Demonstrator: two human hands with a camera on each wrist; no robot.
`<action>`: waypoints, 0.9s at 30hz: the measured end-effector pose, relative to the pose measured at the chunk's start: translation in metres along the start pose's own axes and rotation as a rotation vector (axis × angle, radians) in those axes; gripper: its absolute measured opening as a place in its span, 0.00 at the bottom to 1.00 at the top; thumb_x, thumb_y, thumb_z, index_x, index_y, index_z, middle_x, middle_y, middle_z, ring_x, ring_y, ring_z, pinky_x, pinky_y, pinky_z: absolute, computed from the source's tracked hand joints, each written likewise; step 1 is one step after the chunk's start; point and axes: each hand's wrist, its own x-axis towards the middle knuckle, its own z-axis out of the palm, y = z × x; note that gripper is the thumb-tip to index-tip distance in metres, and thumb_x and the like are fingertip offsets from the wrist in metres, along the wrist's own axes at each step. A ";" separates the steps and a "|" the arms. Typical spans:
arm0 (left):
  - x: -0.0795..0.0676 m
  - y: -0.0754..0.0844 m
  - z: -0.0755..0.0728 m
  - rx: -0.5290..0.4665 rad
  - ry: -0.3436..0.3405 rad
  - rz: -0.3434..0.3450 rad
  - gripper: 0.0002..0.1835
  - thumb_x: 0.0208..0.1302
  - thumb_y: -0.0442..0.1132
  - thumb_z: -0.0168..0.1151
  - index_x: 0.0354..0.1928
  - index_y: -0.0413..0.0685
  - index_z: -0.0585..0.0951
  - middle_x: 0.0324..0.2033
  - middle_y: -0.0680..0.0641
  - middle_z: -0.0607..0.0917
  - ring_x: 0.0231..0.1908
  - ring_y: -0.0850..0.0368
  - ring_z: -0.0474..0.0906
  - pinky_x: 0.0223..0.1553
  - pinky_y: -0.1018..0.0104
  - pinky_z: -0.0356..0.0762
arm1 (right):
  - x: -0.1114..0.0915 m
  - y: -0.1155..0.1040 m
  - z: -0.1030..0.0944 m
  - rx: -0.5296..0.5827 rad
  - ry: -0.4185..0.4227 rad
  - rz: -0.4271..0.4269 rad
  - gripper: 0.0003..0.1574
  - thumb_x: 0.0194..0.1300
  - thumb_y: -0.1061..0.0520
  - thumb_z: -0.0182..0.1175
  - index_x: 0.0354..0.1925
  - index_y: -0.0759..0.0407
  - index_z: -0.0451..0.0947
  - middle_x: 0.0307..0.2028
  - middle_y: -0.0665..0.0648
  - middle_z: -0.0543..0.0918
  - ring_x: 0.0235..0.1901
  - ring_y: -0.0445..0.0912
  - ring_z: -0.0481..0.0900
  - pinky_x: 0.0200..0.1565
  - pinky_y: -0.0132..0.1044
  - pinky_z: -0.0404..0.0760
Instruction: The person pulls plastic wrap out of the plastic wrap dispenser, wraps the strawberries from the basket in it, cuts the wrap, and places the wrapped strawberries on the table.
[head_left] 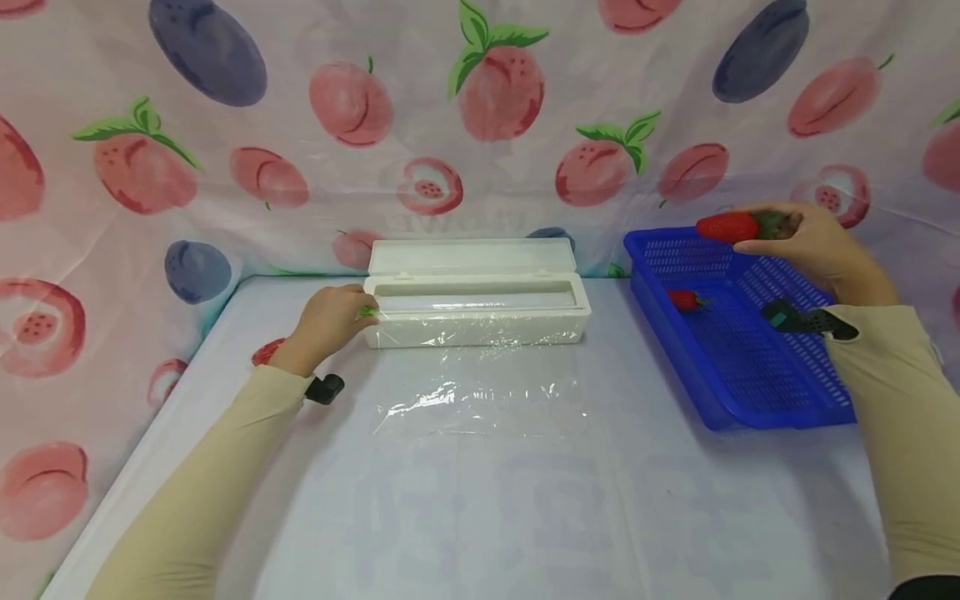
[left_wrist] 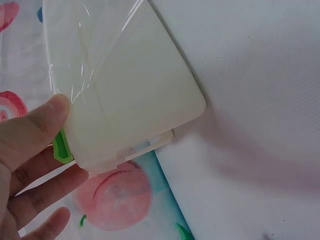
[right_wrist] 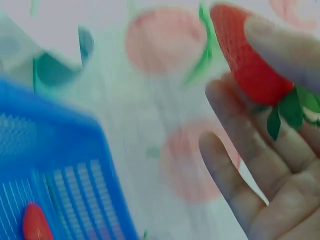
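Observation:
My left hand [head_left: 326,323] is at the left end of a white cling film dispenser box [head_left: 476,329], its lid raised and a film roll inside. Thumb and fingers pinch the small green slide cutter [left_wrist: 61,146] at the box corner. Clear cling film [head_left: 480,400] hangs from the front and lies across the table. Over at the right, my right hand [head_left: 825,246] holds a large red strawberry [head_left: 727,227] above the far rim of a blue basket [head_left: 678,354]. Its green leaves [right_wrist: 290,110] lie by the palm in the right wrist view.
A smaller strawberry [head_left: 686,300] lies inside the basket. Another red strawberry [head_left: 267,352] is partly hidden behind the left wrist. A fruit-print cloth [head_left: 487,192] rises behind the white table [head_left: 450,517].

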 end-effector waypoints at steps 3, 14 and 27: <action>-0.002 -0.001 0.000 0.001 -0.007 -0.007 0.11 0.53 0.39 0.69 0.38 0.42 0.85 0.35 0.43 0.84 0.33 0.45 0.81 0.39 0.52 0.77 | -0.006 -0.018 0.015 -0.071 0.020 -0.012 0.27 0.57 0.60 0.65 0.55 0.47 0.76 0.34 0.34 0.82 0.31 0.33 0.75 0.32 0.22 0.74; -0.001 0.000 -0.004 -0.007 -0.036 -0.027 0.11 0.54 0.38 0.68 0.39 0.41 0.84 0.37 0.42 0.84 0.35 0.44 0.81 0.40 0.52 0.77 | -0.027 -0.063 0.086 -0.048 -0.084 -0.128 0.28 0.54 0.65 0.67 0.55 0.54 0.76 0.39 0.39 0.82 0.29 0.38 0.76 0.28 0.27 0.76; 0.002 0.001 -0.004 -0.010 -0.041 -0.033 0.12 0.55 0.39 0.68 0.40 0.41 0.84 0.39 0.42 0.84 0.37 0.44 0.81 0.42 0.51 0.76 | -0.034 -0.061 0.196 0.070 -0.203 -0.113 0.32 0.49 0.61 0.71 0.55 0.61 0.75 0.48 0.56 0.80 0.35 0.42 0.73 0.33 0.27 0.74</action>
